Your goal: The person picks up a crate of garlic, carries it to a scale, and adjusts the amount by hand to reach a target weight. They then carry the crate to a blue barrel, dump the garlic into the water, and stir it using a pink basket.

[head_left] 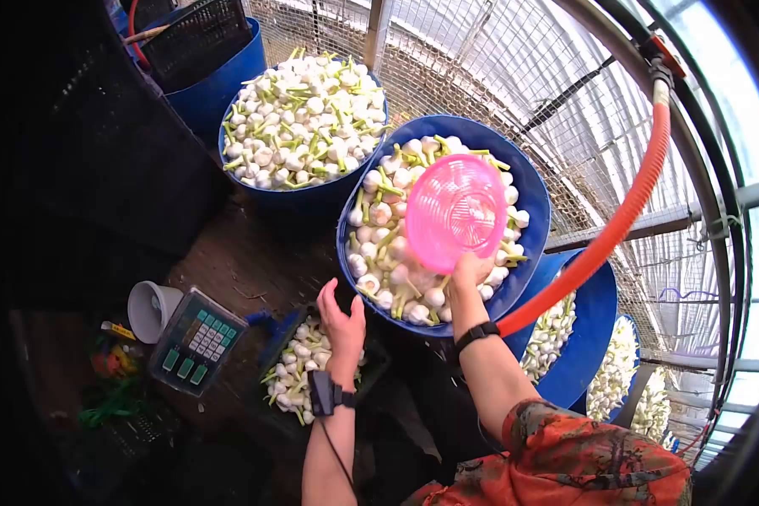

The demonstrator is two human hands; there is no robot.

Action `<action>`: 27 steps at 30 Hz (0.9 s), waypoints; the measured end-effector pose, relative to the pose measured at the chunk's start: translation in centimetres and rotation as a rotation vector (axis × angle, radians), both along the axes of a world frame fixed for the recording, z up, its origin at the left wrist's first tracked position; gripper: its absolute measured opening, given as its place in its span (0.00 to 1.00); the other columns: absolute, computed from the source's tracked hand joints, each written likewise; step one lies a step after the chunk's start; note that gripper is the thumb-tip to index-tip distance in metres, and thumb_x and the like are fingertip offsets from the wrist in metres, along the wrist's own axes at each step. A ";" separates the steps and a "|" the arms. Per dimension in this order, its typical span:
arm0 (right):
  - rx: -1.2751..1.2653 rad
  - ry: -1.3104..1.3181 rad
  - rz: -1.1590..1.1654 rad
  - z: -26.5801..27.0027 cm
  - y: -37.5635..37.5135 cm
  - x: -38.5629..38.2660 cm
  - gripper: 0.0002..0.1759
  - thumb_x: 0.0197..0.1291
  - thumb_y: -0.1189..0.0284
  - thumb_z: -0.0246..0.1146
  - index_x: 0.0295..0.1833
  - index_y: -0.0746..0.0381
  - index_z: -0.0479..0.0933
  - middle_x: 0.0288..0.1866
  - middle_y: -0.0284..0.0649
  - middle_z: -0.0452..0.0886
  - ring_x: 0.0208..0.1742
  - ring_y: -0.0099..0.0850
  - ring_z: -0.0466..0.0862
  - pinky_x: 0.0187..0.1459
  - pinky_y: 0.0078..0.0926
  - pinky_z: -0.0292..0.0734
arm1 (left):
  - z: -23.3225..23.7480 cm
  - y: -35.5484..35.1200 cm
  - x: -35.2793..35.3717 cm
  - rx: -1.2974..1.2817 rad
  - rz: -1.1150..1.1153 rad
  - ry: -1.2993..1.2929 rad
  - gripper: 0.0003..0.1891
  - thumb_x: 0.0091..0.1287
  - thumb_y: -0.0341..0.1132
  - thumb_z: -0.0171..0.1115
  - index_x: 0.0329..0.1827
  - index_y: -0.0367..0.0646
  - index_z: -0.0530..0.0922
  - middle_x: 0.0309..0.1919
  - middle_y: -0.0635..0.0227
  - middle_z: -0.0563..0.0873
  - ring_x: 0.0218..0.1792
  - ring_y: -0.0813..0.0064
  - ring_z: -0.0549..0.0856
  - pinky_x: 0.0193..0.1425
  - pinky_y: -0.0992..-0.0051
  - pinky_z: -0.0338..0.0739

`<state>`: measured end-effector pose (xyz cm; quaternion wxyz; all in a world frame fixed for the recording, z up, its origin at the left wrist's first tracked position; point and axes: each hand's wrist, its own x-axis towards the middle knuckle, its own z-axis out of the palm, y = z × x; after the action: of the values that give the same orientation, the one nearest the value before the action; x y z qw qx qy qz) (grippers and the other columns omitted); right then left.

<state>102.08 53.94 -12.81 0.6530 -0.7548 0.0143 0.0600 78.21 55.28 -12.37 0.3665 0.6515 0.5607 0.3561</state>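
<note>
while the right arm reaches forward and up from the elbow, the right hand (471, 271) clasps the lower rim of a pink plastic basket (455, 212), fingers curled tight on it. the basket is tilted on edge, its hollow facing the camera, above the garlic bulbs (388, 249) heaped in a blue tub (538, 211). the left forearm rises straight, and the left hand (342, 325) hovers with fingers spread and loose, holding nothing, just over a smaller heap of garlic (299, 367). a weighing scale (198, 341) lies to its left, and an orange hose (616, 228) curves past the right wrist.
</note>
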 end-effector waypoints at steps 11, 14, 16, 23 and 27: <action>-0.874 -0.603 0.537 7.8 4.1 1.2 0.42 0.49 0.81 0.54 0.71 0.38 0.60 0.73 0.56 0.56 0.70 0.50 0.65 0.57 0.35 0.73 | -1.2 3.0 12.4 -0.856 0.226 -0.826 0.37 0.70 0.47 0.54 0.74 0.41 0.48 0.71 0.57 0.58 0.69 0.65 0.61 0.71 0.67 0.56; -1.174 -0.614 0.785 7.1 5.6 -1.0 0.46 0.50 0.81 0.56 0.73 0.33 0.53 0.74 0.60 0.48 0.73 0.54 0.57 0.57 0.39 0.73 | -4.1 2.3 14.3 -0.928 0.355 -0.865 0.42 0.67 0.54 0.56 0.74 0.41 0.47 0.71 0.57 0.56 0.70 0.66 0.59 0.72 0.65 0.55; -1.182 -0.656 0.904 5.4 5.5 -0.7 0.47 0.52 0.73 0.62 0.73 0.29 0.51 0.76 0.58 0.46 0.71 0.60 0.57 0.62 0.47 0.68 | -6.5 1.4 13.9 -1.056 0.533 -0.794 0.43 0.65 0.55 0.57 0.74 0.40 0.47 0.71 0.56 0.57 0.70 0.64 0.59 0.72 0.64 0.56; -1.298 -0.541 1.037 0.7 10.7 3.3 0.46 0.53 0.75 0.59 0.74 0.30 0.48 0.74 0.63 0.46 0.68 0.59 0.64 0.55 0.44 0.75 | -13.4 2.2 14.2 -1.199 1.033 -0.276 0.45 0.61 0.58 0.60 0.72 0.37 0.54 0.71 0.53 0.59 0.68 0.57 0.64 0.70 0.62 0.61; -1.420 -0.624 1.122 -4.5 11.4 2.7 0.43 0.56 0.66 0.60 0.74 0.30 0.48 0.74 0.66 0.43 0.66 0.60 0.67 0.52 0.44 0.76 | -14.2 2.5 14.5 -1.248 1.185 -0.173 0.37 0.66 0.62 0.47 0.68 0.40 0.63 0.66 0.53 0.68 0.66 0.61 0.68 0.66 0.63 0.66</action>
<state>104.77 65.39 -17.29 -0.1064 -0.8535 -0.4911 0.1376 92.71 57.82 -26.54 0.4526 -0.0977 0.8711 0.1640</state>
